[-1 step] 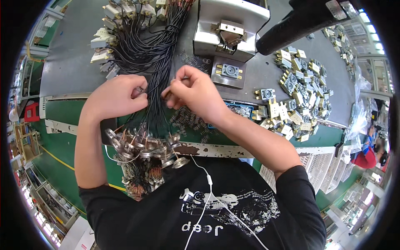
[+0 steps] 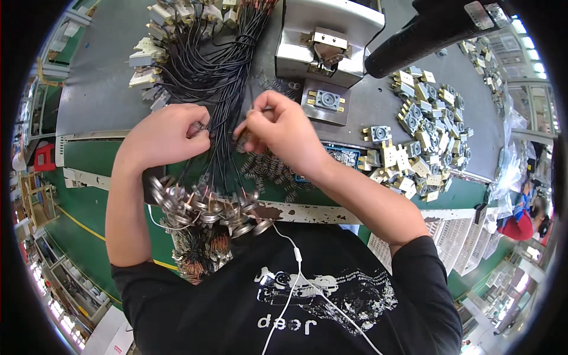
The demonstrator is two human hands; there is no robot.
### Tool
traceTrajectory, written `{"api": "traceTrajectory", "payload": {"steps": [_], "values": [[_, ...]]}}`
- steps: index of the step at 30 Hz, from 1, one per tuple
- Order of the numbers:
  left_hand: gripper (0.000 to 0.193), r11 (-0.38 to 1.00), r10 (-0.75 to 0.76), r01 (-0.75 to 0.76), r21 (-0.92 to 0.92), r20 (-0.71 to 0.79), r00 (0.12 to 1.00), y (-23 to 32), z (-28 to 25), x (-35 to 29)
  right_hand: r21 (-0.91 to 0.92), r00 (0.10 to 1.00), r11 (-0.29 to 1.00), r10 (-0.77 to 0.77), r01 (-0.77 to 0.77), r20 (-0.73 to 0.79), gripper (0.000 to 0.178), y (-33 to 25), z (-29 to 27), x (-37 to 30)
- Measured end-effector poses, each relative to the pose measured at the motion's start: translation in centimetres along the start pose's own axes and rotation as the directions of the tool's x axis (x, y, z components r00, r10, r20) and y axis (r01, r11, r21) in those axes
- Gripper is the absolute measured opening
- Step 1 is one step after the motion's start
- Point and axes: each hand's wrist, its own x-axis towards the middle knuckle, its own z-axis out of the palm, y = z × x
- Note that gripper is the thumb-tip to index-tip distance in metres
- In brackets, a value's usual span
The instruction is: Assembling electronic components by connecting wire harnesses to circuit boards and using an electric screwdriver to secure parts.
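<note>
A thick bundle of black wires runs across the bench edge between my hands. My left hand is curled closed against the bundle's left side, with a small dark metal bit showing at its fingertips that I cannot make out. To the right of the wires, my right hand is pinched closed on what looks like a small coil spring. Round metal discs hang at the wires' near ends, blurred by motion. Pale connector blocks sit at the far ends. Loose coil springs lie beneath my right hand.
A metal fixture stands at the back, with a switch block on a steel plate before it. A black tube-like arm reaches in from the upper right. Many switch blocks are heaped right, near a blue tray.
The hanging metal discs have swung and shifted slightly to the right. My right hand has moved slightly, and more of the coil shows at its fingertips. My left hand is nearly still.
</note>
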Motion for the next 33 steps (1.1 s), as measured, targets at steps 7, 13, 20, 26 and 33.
{"api": "traceTrajectory", "payload": {"steps": [7, 13, 20, 26, 33], "values": [[0.017, 0.996, 0.036, -0.029, 0.087, -0.071, 0.997, -0.1, 1.3, 0.0, 0.150, 0.999, 0.988, 0.039, -0.042, 0.021, 0.013, -0.9, -1.7, -1.2], [0.016, 0.973, 0.178, -0.136, 0.188, -0.229, 0.957, 2.2, 1.7, -1.2, 0.142, 0.987, 0.983, 0.099, -0.117, 0.130, 0.018, -0.8, -2.2, -2.0], [0.014, 0.910, 0.220, -0.207, 0.358, 0.007, 0.976, 5.6, 3.2, -2.5, 0.101, 0.996, 0.995, -0.016, 0.008, 0.086, 0.031, 0.3, -1.5, -2.4], [0.011, 0.876, 0.166, -0.180, 0.447, 0.071, 0.984, 5.2, 2.6, -2.0, 0.064, 0.994, 0.996, 0.054, -0.060, 0.092, 0.027, 1.6, -1.4, -2.7], [0.009, 0.915, 0.122, -0.113, 0.388, 0.001, 0.993, 3.9, 2.2, -2.2, 0.102, 0.983, 0.980, 0.164, -0.172, 0.079, 0.024, -0.2, -2.9, -3.5]]}}
